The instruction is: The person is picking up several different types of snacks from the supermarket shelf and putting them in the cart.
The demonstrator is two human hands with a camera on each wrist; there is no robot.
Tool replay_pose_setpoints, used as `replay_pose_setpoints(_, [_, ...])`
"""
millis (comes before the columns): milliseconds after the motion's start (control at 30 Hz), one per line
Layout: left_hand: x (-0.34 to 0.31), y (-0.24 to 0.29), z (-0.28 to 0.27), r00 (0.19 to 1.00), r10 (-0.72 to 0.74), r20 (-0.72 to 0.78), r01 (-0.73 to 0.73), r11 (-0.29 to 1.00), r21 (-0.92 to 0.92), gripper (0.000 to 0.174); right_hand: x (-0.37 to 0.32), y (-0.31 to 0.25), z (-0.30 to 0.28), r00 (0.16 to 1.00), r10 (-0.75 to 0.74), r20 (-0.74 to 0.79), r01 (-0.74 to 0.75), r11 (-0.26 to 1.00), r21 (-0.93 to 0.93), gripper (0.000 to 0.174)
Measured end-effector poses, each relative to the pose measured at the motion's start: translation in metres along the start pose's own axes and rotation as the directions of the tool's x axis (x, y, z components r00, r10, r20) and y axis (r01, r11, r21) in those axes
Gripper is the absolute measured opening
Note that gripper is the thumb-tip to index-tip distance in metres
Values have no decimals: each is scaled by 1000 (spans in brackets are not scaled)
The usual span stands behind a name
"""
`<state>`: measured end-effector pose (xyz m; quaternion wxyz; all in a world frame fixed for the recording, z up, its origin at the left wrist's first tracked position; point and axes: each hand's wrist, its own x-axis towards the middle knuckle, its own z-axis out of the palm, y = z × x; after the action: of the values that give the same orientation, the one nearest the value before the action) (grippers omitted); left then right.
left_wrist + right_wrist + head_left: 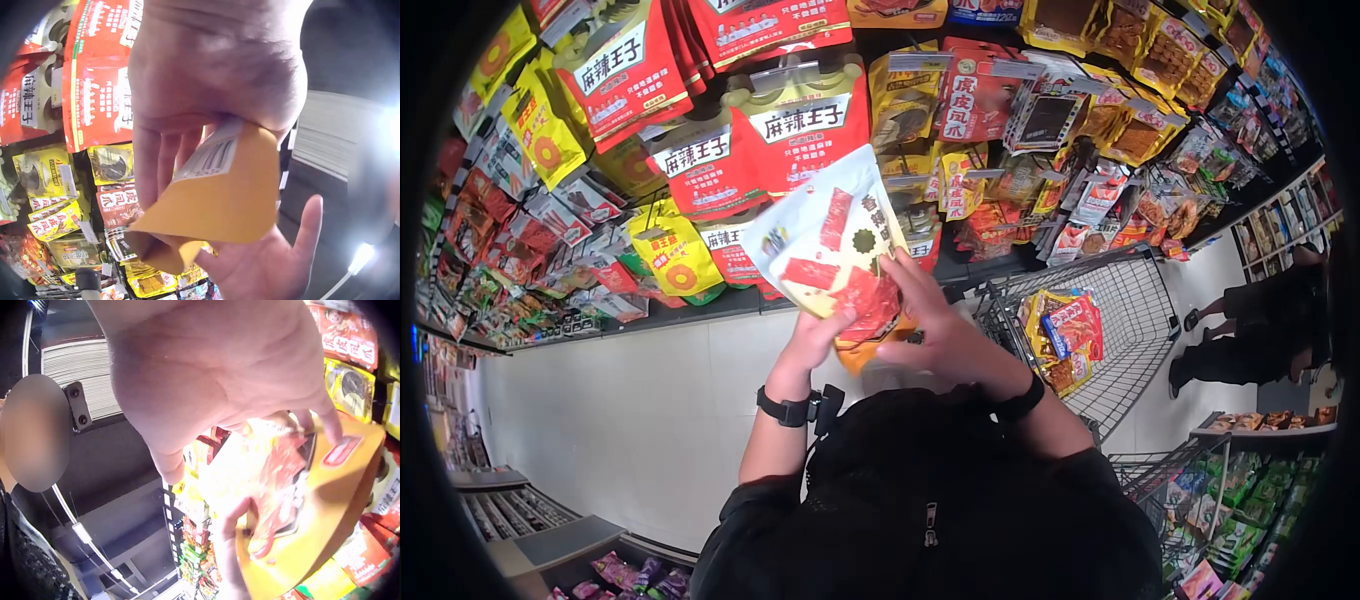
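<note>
A white and orange snack bag [830, 260] printed with red meat strips is held up before the shelf. My left hand [808, 342] grips its lower left side, the thumb across the front. In the left wrist view, the left fingers [150, 169] run behind the bag, whose orange bottom [231, 194] carries a white label. My right hand [940, 325] lies along the bag's right edge, with its fingertips against the printed front and the thumb spread away. The right wrist view shows the right hand [219, 369] over the bag's glare-lit face, with the left thumb [232, 531] at its edge.
Red bags [800, 125] hang on hooks straight ahead, with yellow packets [672, 248] below and to the left. A wire shopping cart [1125, 310] on the right holds several packs [1072, 328]. Beyond it stands another person [1250, 340]. Low shelving [550, 545] is behind on the left.
</note>
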<state>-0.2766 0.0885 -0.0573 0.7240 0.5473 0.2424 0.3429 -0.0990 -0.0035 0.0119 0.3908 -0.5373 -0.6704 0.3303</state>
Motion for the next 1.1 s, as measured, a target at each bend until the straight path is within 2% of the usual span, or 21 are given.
replay_pose_setpoints(67, [-3,-3,-18,1000,-12,-8,9,951,-308,52,0,9,-11,999,14,43,-25,966,257,71])
replay_pose_setpoints(100, [-5,-2,-20,1000,-11,-19,3,928,-372,52,0,10,-14,1000,-14,4,13,983,182,57])
replay_pose_setpoints(133, [-7,-3,-23,999,-15,-35,1,927,-375,52,-2,17,-14,1000,-13,20,9,982,188,57])
replay_pose_setpoints(200, [-11,-5,-29,999,-4,32,20,859,-512,54,-2,35,-7,994,49,-96,-26,974,227,53])
replay_pose_setpoints(233, [-13,-6,-28,1000,-8,3,8,859,-512,58,-3,38,-1,988,108,-115,-70,954,292,45])
replay_pose_setpoints(267, [-15,-5,-27,1000,-10,-9,4,857,-515,58,-4,39,2,989,108,-102,-74,953,294,45])
replay_pose_setpoints(300, [-16,-5,-25,1000,-7,13,13,843,-537,59,-5,38,5,989,148,7,-130,844,521,41])
replay_pose_setpoints(333, [-17,-4,-23,999,-7,36,26,829,-559,60,-6,37,8,979,164,123,-202,677,708,38])
replay_pose_setpoints(367, [-18,-1,-21,998,-36,55,61,820,-570,61,-7,34,10,976,173,129,-213,671,710,38])
replay_pose_setpoints(433, [-19,-4,-22,997,-36,69,69,804,-591,61,-7,31,9,986,124,108,-164,740,653,37])
replay_pose_setpoints(567, [-17,-12,-25,996,-45,78,82,808,-584,62,-8,36,12,991,113,71,-131,727,674,37])
replay_pose_setpoints(667, [-16,-15,-24,994,-55,89,97,808,-581,62,-11,36,7,986,113,125,-168,733,659,40])
replay_pose_setpoints(733, [-15,-17,-25,994,-36,106,91,813,-575,61,-15,40,8,963,202,178,-268,659,703,43])
replay_pose_setpoints(767, [-15,-19,-27,988,-50,148,119,856,-503,60,-17,41,9,964,202,170,-263,662,702,43])
replay_pose_setpoints(833, [-15,-25,-37,959,-104,265,197,914,-355,62,-19,41,10,963,253,89,-257,774,579,47])
replay_pose_setpoints(867, [-12,-29,-38,956,-97,276,194,916,-350,62,-21,44,8,966,249,76,-246,780,576,47])
replay_pose_setpoints(933, [-8,-28,-35,957,-84,277,117,988,-105,68,-33,51,-5,929,364,-70,-295,841,452,46])
replay_pose_setpoints(967, [-3,-23,-34,924,-70,376,109,990,-85,72,-37,52,-16,903,396,-164,-269,823,501,44])
replay_pose_setpoints(1000, [0,-17,-30,906,-44,421,91,991,-94,72,-45,65,-26,902,303,-307,-117,856,503,43])
replay_pose_setpoints(1067, [-1,-2,-28,904,-152,399,127,988,87,83,-67,94,-56,798,309,-517,-34,880,474,42])
replay_pose_setpoints(1100, [-3,-5,-33,903,-156,400,127,987,98,77,-78,102,-73,731,316,-605,-20,896,443,39])
